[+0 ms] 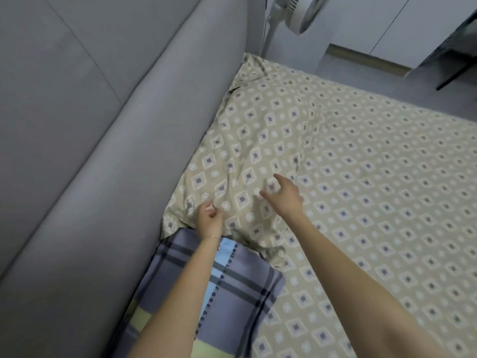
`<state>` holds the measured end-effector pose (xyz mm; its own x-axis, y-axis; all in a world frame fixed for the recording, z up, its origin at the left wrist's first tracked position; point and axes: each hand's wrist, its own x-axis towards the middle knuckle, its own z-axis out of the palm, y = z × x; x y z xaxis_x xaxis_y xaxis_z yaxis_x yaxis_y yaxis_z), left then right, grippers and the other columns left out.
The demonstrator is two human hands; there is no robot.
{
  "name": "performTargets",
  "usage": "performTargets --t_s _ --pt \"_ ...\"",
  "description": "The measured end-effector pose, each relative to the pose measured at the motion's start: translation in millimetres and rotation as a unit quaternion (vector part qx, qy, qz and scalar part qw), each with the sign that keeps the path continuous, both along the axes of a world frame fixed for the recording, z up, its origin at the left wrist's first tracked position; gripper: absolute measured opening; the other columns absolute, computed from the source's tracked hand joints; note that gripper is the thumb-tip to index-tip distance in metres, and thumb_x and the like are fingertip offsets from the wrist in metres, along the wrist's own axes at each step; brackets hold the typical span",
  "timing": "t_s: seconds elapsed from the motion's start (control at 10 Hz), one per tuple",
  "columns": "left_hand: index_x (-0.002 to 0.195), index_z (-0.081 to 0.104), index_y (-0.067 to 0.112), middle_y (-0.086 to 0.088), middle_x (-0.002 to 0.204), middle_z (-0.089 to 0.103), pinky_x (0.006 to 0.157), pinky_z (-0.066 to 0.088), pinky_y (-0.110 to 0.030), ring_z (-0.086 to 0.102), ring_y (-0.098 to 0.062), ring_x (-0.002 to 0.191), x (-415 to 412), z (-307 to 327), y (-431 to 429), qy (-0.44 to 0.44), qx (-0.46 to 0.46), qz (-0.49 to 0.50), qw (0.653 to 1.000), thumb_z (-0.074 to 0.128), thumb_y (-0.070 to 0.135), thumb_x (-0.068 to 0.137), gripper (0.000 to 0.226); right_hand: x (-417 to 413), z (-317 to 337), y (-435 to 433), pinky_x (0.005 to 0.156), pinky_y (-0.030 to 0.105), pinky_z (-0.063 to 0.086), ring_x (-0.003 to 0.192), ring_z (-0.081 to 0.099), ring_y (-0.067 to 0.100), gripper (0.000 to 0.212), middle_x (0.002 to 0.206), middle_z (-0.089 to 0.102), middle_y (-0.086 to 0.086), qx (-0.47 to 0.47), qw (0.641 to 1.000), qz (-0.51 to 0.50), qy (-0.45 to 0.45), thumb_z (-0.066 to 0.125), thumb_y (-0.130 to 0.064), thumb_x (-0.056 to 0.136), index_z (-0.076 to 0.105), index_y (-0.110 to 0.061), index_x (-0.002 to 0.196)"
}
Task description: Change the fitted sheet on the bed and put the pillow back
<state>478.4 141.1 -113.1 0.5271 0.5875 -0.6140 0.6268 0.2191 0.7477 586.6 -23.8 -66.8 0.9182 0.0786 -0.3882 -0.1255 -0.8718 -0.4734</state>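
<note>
We see the grey padded headboard [90,151] filling the left side, its top cut off by the frame. The beige diamond-print fitted sheet [387,177] covers the mattress and runs out of view at the right and bottom. The pillow [253,140] lies along the headboard in the same print, so we can hardly trace its right edge against the sheet. Its near end overlaps a plaid cushion [242,288], which is partly hidden by the left forearm and cut off below. A white fan [304,14] is cropped at the top. Our right hand [284,195] is over the pillow's near half with its fingers spread. Our left hand [210,223] sits at the pillow's near corner with its fingers curled. We cannot tell whether it pinches the fabric.
</note>
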Motion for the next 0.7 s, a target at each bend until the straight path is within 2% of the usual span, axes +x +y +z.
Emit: performTargets --t_s 0.1,0.2,0.3,0.4,0.5,0.6,0.7 --pt "0.127 0.038 0.004 -0.017 0.128 0.051 0.096 0.048 -0.039 0.055 -0.029 0.109 -6.6 -20.6 1.5 0.024 0.016 0.122 0.992 0.071 0.017 0.083 0.057 -38.6 -41.3 -8.8 0.112 0.053 0.031 0.144 0.022 0.036 0.106 0.16 0.015 0.01 0.049 0.978 -0.142 0.147 0.064 -0.066 0.078 0.008 -0.021 0.155" --pt "0.142 0.023 0.008 -0.012 0.135 0.046 0.095 0.051 -0.043 0.054 -0.03 0.115 -9.3 -37.2 10.0 0.019 -0.136 0.204 0.969 0.075 0.022 0.083 0.08 -65.1 -63.9 -6.5 0.109 0.042 0.034 0.14 0.032 0.035 0.109 0.156 0.026 0.015 0.207 0.89 -0.334 0.229 0.068 -0.06 0.08 0.008 -0.006 0.154" --pt "0.136 0.044 0.006 -0.012 0.127 0.059 0.073 0.058 -0.037 0.061 -0.028 0.106 -6.7 -37.7 19.4 -0.052 -0.195 0.18 0.963 0.067 0.006 0.089 0.052 -67.4 -62.9 1.6 0.086 0.037 0.045 0.11 0.058 0.032 0.062 0.117 0.062 0.014 0.215 0.898 -0.345 0.167 0.068 -0.048 0.085 0.055 0.0 0.123" --pt "0.124 0.051 0.013 -0.006 0.12 0.063 0.089 0.055 -0.042 0.063 -0.023 0.106 -6.3 -33.0 25.7 -0.084 -0.112 0.12 0.983 0.064 0.006 0.091 0.036 -65.5 -53.5 0.2 0.062 0.031 0.035 0.063 0.048 0.018 0.029 0.066 0.048 0.001 0.233 0.905 -0.357 -0.002 0.065 -0.027 0.09 0.049 -0.009 0.074" --pt "0.124 0.051 0.016 -0.005 0.129 0.06 0.105 0.044 -0.048 0.055 -0.025 0.123 -12.0 -28.4 23.9 -0.041 -0.131 -0.007 0.99 0.058 0.013 0.095 0.03 -75.5 -44.8 -6.0 0.057 0.032 0.032 0.062 0.045 0.021 0.026 0.066 0.046 0.006 0.197 0.93 -0.306 0.042 0.062 -0.022 0.09 0.047 -0.008 0.075" --pt "0.144 0.033 0.017 -0.004 0.139 0.05 0.108 0.04 -0.049 0.048 -0.025 0.128 -25.4 -15.2 15.6 -0.002 -0.198 -0.07 0.978 0.055 0.018 0.098 0.051 -97.3 -42.1 -19.9 0.077 0.035 0.047 0.09 0.061 0.024 0.029 0.098 0.063 0.006 0.21 0.933 -0.261 0.132 0.063 -0.026 0.091 0.058 -0.007 0.112" --pt "0.151 0.025 0.012 -0.004 0.133 0.05 0.104 0.041 -0.036 0.049 -0.021 0.12 -48.8 10.5 6.3 0.003 -0.124 -0.047 0.991 0.052 0.014 0.1 0.058 -119.1 -25.2 -33.7 0.089 0.032 0.044 0.116 0.056 0.022 0.051 0.125 0.055 0.002 0.218 0.931 -0.269 0.118 0.063 -0.031 0.092 0.048 -0.014 0.138"
